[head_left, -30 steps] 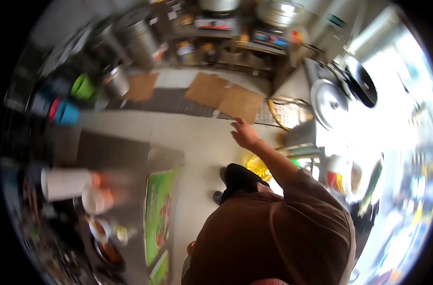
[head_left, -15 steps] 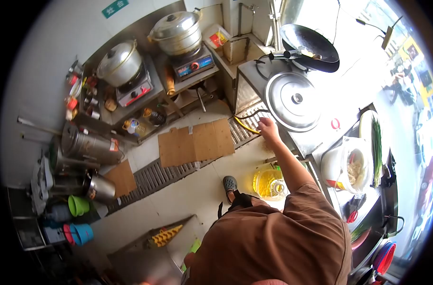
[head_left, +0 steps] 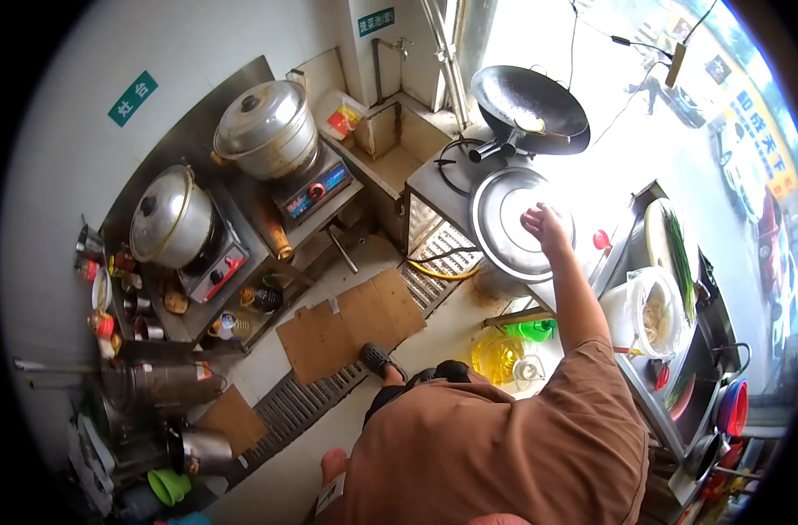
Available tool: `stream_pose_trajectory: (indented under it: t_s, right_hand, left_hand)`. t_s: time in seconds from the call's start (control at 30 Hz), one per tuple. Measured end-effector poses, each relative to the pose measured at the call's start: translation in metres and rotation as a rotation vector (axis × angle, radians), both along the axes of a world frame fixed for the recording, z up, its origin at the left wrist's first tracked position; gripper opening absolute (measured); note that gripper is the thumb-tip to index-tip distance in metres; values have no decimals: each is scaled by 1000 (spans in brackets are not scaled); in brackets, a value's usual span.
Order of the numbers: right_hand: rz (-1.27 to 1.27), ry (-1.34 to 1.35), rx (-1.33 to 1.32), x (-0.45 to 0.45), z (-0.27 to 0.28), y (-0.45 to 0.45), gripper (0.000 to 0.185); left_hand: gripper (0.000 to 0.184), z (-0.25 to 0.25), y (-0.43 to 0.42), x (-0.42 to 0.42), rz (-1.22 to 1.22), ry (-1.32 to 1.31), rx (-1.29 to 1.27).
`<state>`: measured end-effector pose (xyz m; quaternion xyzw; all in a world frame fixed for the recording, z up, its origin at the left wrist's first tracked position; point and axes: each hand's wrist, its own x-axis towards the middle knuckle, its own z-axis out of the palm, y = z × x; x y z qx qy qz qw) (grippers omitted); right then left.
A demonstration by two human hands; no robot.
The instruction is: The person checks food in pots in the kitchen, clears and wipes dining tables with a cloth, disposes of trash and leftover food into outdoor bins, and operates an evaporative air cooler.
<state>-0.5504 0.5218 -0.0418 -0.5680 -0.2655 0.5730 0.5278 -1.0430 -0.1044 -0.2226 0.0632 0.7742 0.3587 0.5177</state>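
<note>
A round silver pot lid lies on the big pot at the steel counter's near end. My right hand is at the lid's middle, its fingers curled round the knob, which they hide. My left hand shows only in part, low beside my body near a small pale object; its fingers cannot be made out. Behind the lid sits a black wok with a ladle-like tool in it.
Two lidded pots stand on gas stoves at the left. Flattened cardboard covers part of the floor and drain grate. A jug of yellow oil is on the floor by my feet. At right are a white bucket and green onions.
My right hand has moved from beside the counter's edge up onto the lid's knob. My body and view have shifted toward the counter, and my foot has stepped forward.
</note>
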Motion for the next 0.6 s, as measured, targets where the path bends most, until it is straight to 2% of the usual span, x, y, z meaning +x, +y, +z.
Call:
stream_pose_trajectory:
  t_s: [0.1,0.17,0.2,0.27,0.3,0.33,0.37,0.53,0.6]
  right_hand:
    - [-173,-110,-10,14,40,26,39]
    - [-193,-200,42,24,55,40,48]
    - [-189,-258,35,26,66,46,51]
    - [-227,-314,6,25,83,55,55]
    - [-227,-341,-3,25,85,61,58]
    - [-222,-362,-15,27,84,68,59]
    - [-231,-359,-36,24,87,75,62]
    - [-187,-322,-172,34,89,138,80]
    - [-124,-289,-232,42,91,158,75]
  left_hand:
    - [7,-17,27,-70,-462,260,34]
    - [7,-22,47,-115,-621,394,83]
    - [7,-16,63,-133,-600,384,100]
    - [5,-8,99,-158,-86,-5,-61]
    - [8,-8,116,-177,97,-190,-48]
    - [10,2,137,-177,153,-64,-71]
    - [14,45,179,-160,212,62,-97]
    - [22,50,246,-152,169,113,-62]
    - [23,52,263,-134,15,92,-69]
